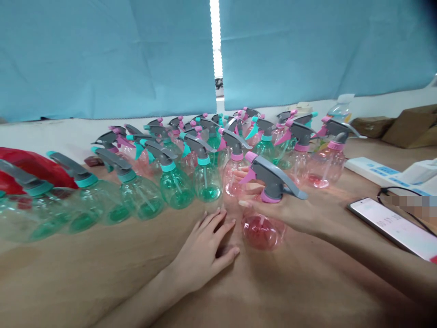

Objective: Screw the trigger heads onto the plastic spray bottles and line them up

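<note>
My right hand [290, 213] is around the neck of a pink spray bottle [262, 232], just under its grey and pink trigger head. One digit crosses the front of the bottle's shoulder, and other fingertips show behind the trigger. This bottle stands upright at the front of the group, with clear pink plastic and a pink collar. To its left, my left hand [201, 253] lies palm down on the table, fingers spread and holding nothing. Nearest beyond the left fingertips are a green spray bottle [207, 182] and another pink spray bottle [234, 175].
Several green and pink spray bottles crowd the wooden table [112, 273] toward the back. On the right are a phone [392, 228] with a lit screen, a white power strip [375, 171] and a brown cardboard box [413, 125]. Something red [37, 166] lies far left.
</note>
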The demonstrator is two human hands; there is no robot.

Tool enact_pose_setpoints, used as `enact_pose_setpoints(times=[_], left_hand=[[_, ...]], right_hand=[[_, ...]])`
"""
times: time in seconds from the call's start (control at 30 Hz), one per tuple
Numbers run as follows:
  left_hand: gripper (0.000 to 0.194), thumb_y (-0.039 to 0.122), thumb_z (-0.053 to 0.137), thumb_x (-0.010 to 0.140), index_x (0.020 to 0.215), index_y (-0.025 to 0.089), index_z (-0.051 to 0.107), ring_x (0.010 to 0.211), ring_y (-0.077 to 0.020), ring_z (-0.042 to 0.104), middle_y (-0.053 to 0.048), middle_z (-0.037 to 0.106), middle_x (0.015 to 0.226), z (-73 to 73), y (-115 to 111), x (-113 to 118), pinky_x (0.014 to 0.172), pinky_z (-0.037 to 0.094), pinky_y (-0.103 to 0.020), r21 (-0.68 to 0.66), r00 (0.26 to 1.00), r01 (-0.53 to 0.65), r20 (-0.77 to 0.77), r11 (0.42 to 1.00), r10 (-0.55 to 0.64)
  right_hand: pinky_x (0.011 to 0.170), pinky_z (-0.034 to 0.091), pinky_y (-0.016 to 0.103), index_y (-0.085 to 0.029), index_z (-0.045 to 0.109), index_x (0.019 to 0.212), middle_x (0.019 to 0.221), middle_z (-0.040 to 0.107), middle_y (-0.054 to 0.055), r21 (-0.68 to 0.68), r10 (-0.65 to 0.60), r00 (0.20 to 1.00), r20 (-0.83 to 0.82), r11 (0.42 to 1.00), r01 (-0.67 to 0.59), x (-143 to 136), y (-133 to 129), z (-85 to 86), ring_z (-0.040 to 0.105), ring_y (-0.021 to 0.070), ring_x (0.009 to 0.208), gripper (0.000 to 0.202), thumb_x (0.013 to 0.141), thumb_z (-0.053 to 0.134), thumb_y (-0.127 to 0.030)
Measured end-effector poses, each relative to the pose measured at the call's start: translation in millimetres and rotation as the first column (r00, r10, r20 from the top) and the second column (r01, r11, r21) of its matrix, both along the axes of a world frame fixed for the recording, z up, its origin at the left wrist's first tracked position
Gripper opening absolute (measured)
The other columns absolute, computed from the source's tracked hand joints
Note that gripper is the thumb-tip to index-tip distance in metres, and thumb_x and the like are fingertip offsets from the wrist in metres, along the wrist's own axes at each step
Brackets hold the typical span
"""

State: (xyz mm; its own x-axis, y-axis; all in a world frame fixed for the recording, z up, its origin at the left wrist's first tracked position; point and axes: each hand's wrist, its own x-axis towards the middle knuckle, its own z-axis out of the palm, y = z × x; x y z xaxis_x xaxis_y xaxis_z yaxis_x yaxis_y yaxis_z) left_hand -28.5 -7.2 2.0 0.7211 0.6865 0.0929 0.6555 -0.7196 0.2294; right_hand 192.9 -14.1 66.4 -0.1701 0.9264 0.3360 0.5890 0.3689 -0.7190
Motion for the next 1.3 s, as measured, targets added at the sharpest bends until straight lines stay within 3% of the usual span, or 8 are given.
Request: enact_pose_setpoints(times=[0.1,0.27,0.37,0.57,0.77,0.93,1.17,1.3], left_hand=[[0.052,0.046,0.05,0.092,0.138,0.022,0.042,0.135,-0.0287,0.032,-0.009,0.036,0.148,0.0,0.0,-0.3,0.107,0.03,-0.047,0.013,1.0,0.001,0.002,1.0,-0.001],[0.05,0.046,0.048,0.093,0.137,0.021,0.044,0.135,-0.0283,0.032,-0.009,0.037,0.147,0.8,0.4,-0.1,0.107,0.029,-0.047,0.04,1.0,0.013,-0.012,0.999,-0.013],[0.05,0.046,0.046,0.094,0.137,0.021,0.044,0.134,-0.027,0.032,-0.009,0.038,0.146,0.9,1.0,0.7,0.108,0.029,-0.045,0.064,1.0,0.021,-0.019,0.998,-0.02],[0.049,0.045,0.047,0.094,0.135,0.02,0.045,0.132,-0.0281,0.035,-0.011,0.042,0.143,0.3,1.4,4.3,0.105,0.032,-0.046,0.085,1.0,0.01,-0.018,0.996,-0.009],[0.045,0.041,0.048,0.093,0.132,0.017,0.049,0.131,-0.0304,0.035,-0.014,0.043,0.141,-1.4,-4.4,12.5,0.104,0.033,-0.048,0.103,1.0,-0.02,0.005,0.995,0.019],[0.044,0.039,0.048,0.094,0.131,0.017,0.05,0.132,-0.0306,0.035,-0.014,0.044,0.139,-1.6,-10.1,26.9,0.105,0.032,-0.049,0.102,1.0,-0.006,0.005,0.995,0.006],[0.045,0.04,0.046,0.094,0.131,0.015,0.05,0.131,-0.0315,0.037,-0.015,0.044,0.139,-3.3,-9.0,49.8,0.106,0.03,-0.05,0.101,1.0,0.008,-0.019,0.995,-0.006],[0.043,0.039,0.047,0.094,0.131,0.016,0.05,0.131,-0.0311,0.037,-0.015,0.044,0.139,-2.7,-5.4,60.0,0.105,0.032,-0.05,0.095,1.0,0.015,-0.017,0.995,-0.013]], right_hand=[[0.069,0.052,0.038,-0.028,0.066,0.087,0.09,0.066,0.002,-0.073,0.015,0.999,-0.051,0.997,-0.019,1.3,-0.8,-3.8,0.061,0.0218,0.082,0.023,0.077,0.061,-0.048],[0.08,0.052,0.042,-0.031,0.062,0.106,0.099,0.066,0.002,0.003,-0.005,0.995,-0.097,1.0,0.005,5.2,-0.2,-8.1,0.061,0.025,0.094,0.043,0.067,0.072,-0.046],[0.086,0.05,0.042,-0.032,0.062,0.107,0.108,0.064,0.001,0.014,0.049,0.995,-0.093,0.999,-0.048,5.9,-1.4,-3.9,0.06,0.0233,0.097,0.041,0.069,0.072,-0.043],[0.081,0.051,0.038,-0.026,0.053,0.118,0.109,0.063,0.003,-0.013,0.01,0.997,-0.081,1.0,-0.011,12.2,-13.4,4.3,0.06,0.0213,0.095,0.059,0.066,0.075,-0.039],[0.078,0.05,0.04,-0.021,0.056,0.11,0.098,0.064,0.004,-0.048,-0.065,0.996,-0.066,0.997,0.061,21.4,-23.0,1.1,0.062,0.0229,0.091,0.047,0.07,0.072,-0.037],[0.077,0.05,0.038,-0.022,0.06,0.099,0.094,0.066,0.002,0.033,-0.037,0.998,-0.05,0.999,0.038,34.4,-18.6,-5.0,0.062,0.0221,0.089,0.032,0.072,0.07,-0.036],[0.065,0.046,0.036,-0.019,0.06,0.089,0.083,0.065,0.005,0.094,-0.204,0.977,0.063,0.976,0.198,67.4,-1.3,-3.4,0.061,0.0231,0.077,0.034,0.074,0.064,-0.05],[0.064,0.046,0.035,-0.018,0.061,0.084,0.079,0.067,0.006,0.087,-0.255,0.964,0.08,0.965,0.248,75.0,20.7,-2.1,0.062,0.0229,0.073,0.031,0.073,0.065,-0.047]])
